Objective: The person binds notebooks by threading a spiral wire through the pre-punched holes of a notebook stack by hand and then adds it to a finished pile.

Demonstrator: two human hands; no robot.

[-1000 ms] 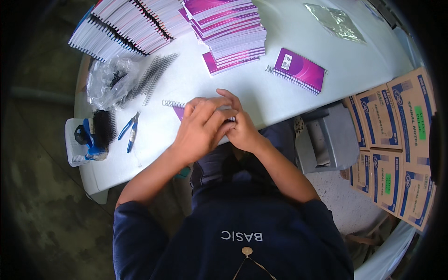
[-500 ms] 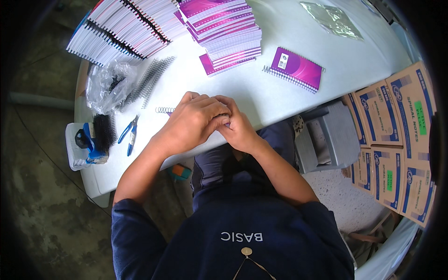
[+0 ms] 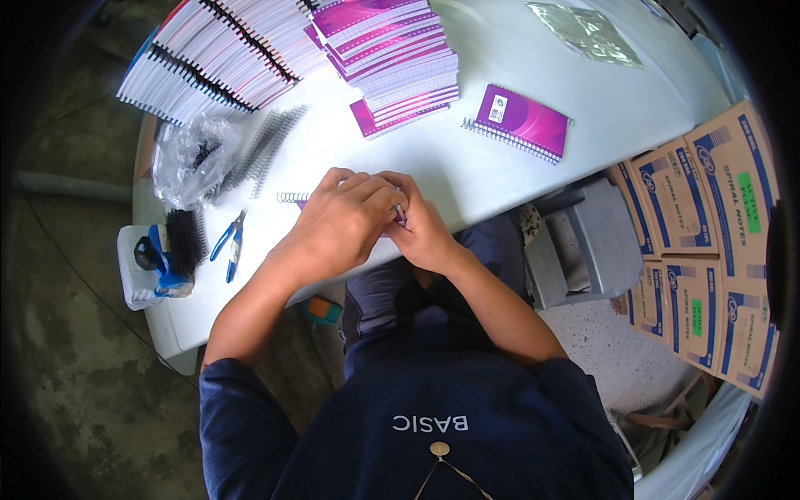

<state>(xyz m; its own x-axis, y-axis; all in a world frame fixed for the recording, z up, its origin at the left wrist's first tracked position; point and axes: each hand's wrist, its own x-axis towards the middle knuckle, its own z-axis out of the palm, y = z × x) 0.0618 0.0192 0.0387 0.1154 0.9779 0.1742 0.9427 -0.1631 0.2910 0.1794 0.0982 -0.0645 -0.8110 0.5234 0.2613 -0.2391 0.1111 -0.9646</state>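
Note:
Both hands meet at the table's near edge around a small purple notebook (image 3: 401, 218), mostly hidden beneath them. A thin wire coil (image 3: 289, 198) sticks out past its left end. My left hand (image 3: 348, 218) covers the notebook from above with its fingers bent. My right hand (image 3: 422, 218) grips the right end, thumb and fingers curled close to the left fingertips. Blue-handled cutting pliers (image 3: 227, 243) lie to the left of my hands. Beyond them, a tall stack of unbound purple notebooks (image 3: 400, 71) stands with punched edges showing.
On the right lies a coiled purple notebook (image 3: 522, 122), with a clear plastic sleeve (image 3: 585, 33) farther back. Spiral-bound books (image 3: 221, 58), loose wire coils (image 3: 268, 150), a plastic bag (image 3: 187, 162) and a white tub (image 3: 133, 271) occupy the left. Cardboard boxes (image 3: 687, 225) stand at right.
Both hands stay at the same spot on the notebook, with small finger shifts. Slightly more purple cover shows between them. The whole view has shifted a little.

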